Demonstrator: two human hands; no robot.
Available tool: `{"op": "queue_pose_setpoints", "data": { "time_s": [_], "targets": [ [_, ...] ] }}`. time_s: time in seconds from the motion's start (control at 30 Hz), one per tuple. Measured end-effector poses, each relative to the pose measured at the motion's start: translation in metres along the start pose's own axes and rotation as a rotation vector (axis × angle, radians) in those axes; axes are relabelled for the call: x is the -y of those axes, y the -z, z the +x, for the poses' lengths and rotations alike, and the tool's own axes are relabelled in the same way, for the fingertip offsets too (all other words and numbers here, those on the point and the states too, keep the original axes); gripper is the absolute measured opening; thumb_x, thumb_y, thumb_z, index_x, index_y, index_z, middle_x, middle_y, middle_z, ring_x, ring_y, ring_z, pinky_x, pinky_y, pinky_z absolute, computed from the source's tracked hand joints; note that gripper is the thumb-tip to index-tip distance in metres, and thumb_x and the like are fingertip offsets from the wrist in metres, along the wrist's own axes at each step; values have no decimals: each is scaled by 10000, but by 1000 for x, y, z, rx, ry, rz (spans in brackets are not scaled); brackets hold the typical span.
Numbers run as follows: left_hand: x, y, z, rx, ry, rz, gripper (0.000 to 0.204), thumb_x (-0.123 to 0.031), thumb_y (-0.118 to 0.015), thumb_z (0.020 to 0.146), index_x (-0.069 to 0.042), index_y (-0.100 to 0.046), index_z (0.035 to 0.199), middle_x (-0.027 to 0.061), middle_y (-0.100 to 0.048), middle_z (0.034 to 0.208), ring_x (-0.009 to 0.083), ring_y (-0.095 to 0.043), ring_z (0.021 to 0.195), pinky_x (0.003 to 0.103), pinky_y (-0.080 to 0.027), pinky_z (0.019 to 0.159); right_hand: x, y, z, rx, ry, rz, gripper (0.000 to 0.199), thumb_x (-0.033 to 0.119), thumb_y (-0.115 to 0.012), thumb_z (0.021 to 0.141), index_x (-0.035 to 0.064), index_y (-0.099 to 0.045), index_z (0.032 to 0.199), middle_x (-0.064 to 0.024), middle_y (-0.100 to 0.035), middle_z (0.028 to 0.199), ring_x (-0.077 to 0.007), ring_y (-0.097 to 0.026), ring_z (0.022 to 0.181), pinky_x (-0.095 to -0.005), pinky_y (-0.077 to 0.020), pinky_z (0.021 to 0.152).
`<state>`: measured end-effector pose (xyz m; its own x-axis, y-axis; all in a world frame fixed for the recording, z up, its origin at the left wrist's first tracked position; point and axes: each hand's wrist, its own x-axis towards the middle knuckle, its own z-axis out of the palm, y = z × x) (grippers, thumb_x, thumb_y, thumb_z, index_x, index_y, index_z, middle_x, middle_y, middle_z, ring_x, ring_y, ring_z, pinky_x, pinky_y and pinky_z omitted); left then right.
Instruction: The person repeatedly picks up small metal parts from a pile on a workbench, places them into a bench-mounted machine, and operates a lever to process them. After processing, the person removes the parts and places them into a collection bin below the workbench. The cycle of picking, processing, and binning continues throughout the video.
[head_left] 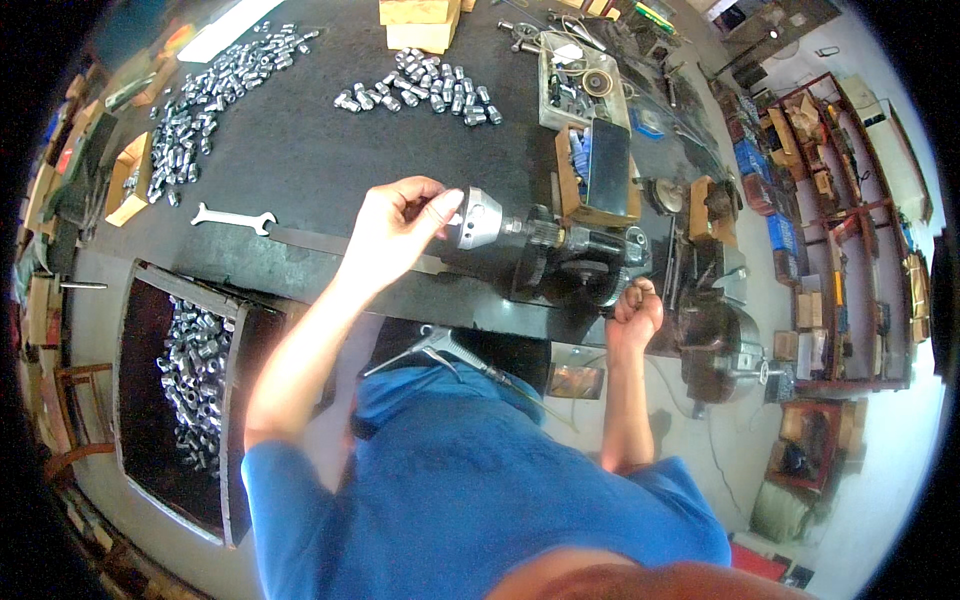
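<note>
My left hand is at the open face of a silver, cone-shaped chuck, thumb and fingers pinched together. What lies between its fingertips is too small or hidden to name. Behind the chuck sits a dark bench-mounted machine with gears on its shaft. At the machine's right end, my right hand is closed in a fist beside a round part. Whatever that fist grips is hidden by the fingers. An open-ended wrench lies on the dark bench to the left of my left hand.
Piles of small metal fittings lie on the bench. A deep bin at lower left holds more. A cardboard box and a plastic tray stand behind the machine. An air blow gun lies by my waist. Shelves line the right.
</note>
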<state>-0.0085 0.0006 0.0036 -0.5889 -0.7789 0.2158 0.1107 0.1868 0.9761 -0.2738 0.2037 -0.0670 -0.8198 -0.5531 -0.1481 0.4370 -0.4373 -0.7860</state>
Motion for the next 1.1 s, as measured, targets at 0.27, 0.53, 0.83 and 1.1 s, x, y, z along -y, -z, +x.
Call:
{"op": "queue_pose_setpoints", "data": {
  "time_s": [0.27,0.53,0.83,1.1],
  "targets": [
    [0,-17,-4,-165,84,166,406,-301,-470,883,11,-545,634,44,-423,466,101,-379,445,278,-327,432,-19,-8,22,-189,46,-100,103,142,-427,818,82,-510,802,38,-346,551,-50,-234,420,-211,-165,375],
    [18,-23,-2,-192,-37,139,382,-274,-473,885,4,-538,631,24,-446,485,85,-382,465,268,-324,434,1,-1,-5,30,118,-11,115,137,-439,805,36,-491,791,12,-322,536,-68,-215,417,-217,-164,384],
    [12,-24,-8,-209,47,70,408,-278,-461,893,9,-555,618,6,-443,470,65,-370,462,253,-313,431,11,-6,-22,21,111,-43,124,143,-458,827,24,-474,796,27,-286,540,-58,-205,442,-214,-165,397],
    [5,-18,-6,-145,73,102,377,-284,-484,886,9,-561,662,-12,-427,499,59,-354,487,243,-287,433,-21,-4,29,-202,52,-146,120,208,-484,789,112,-541,747,51,-425,581,-49,-305,443,-203,-186,382]
  ]
}}
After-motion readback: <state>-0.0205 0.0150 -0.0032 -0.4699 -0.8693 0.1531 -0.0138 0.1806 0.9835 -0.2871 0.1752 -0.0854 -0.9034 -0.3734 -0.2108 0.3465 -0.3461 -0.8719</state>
